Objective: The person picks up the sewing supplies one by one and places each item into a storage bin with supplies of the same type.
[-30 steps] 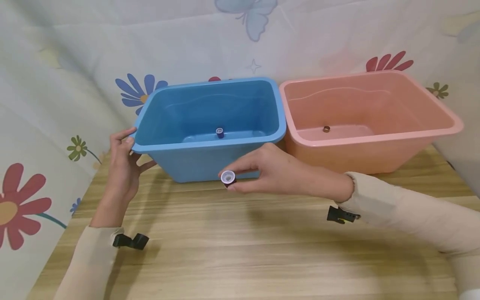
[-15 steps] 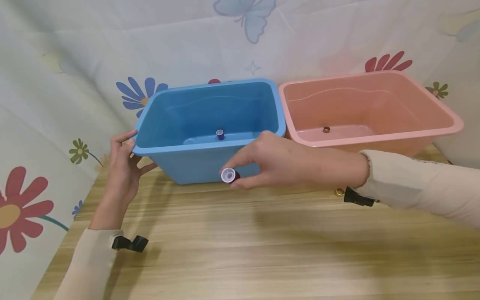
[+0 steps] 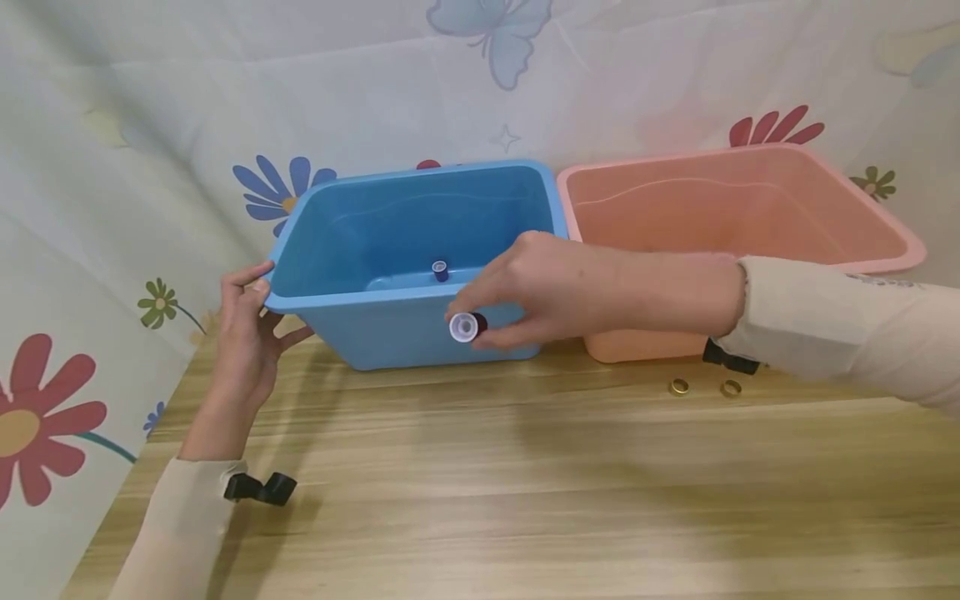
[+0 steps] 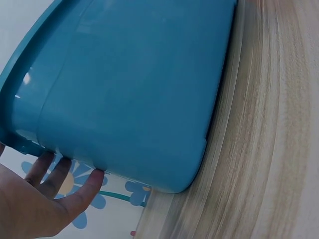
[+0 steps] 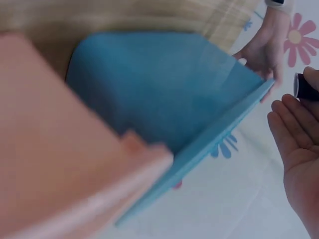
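The left hand grips the left end of the blue bin's rim, thumb on the rim; in the left wrist view several fingers touch the blue wall. Between thumb and fingertips the right hand pinches a small dark cap with a white, hollow end facing the camera, held in front of the bin's near wall. The right wrist view shows the same dark cap at its right edge. A similar small purple-and-white cap stands inside the blue bin.
A pink bin adjoins the blue one on the right, its floor hidden by the right arm. Two gold rings lie on the wooden table in front of it. Behind hangs a flowered cloth.
The right hand and its cap have risen a little toward the blue rim, and the right forearm has moved up, uncovering two rings and covering the pink bin's floor. The left hand keeps its grip.
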### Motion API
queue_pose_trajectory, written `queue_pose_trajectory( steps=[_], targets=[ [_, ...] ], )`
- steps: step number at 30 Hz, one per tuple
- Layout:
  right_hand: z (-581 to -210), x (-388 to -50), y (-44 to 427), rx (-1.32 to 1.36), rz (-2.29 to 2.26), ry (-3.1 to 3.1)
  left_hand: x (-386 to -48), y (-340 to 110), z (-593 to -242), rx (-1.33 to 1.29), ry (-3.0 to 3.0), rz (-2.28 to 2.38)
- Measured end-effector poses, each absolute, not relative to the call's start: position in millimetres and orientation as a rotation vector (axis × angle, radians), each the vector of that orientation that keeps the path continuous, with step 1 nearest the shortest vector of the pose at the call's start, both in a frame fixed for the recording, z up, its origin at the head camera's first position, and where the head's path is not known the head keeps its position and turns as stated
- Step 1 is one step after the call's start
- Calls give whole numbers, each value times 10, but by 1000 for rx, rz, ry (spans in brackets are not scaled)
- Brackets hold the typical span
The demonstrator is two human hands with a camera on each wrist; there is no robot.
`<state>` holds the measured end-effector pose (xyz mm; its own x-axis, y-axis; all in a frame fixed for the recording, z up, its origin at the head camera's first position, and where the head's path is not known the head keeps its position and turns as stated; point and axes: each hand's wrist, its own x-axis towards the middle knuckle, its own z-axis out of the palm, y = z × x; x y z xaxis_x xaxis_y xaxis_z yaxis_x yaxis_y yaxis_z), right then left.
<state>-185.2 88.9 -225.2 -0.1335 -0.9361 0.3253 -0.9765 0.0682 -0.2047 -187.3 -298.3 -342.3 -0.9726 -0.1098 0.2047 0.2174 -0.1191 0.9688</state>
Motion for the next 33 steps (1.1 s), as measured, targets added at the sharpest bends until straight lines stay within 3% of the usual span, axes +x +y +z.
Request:
queue_pose_trajectory(
  steps=[10, 20, 33],
  targets=[
    [-2050, -2131, 914, 1990, 200, -2087, -1869, -2986, -3436, -116, -1925, -2201],
    [-1857, -2427, 885, 1940, 263, -2069, -1879, -2979, -3428, -111, -1916, -2198],
    [-1720, -2787, 813, 1664, 390, -2216, -1889, -2972, -3455, -111, -1925, -2174]
  ],
)
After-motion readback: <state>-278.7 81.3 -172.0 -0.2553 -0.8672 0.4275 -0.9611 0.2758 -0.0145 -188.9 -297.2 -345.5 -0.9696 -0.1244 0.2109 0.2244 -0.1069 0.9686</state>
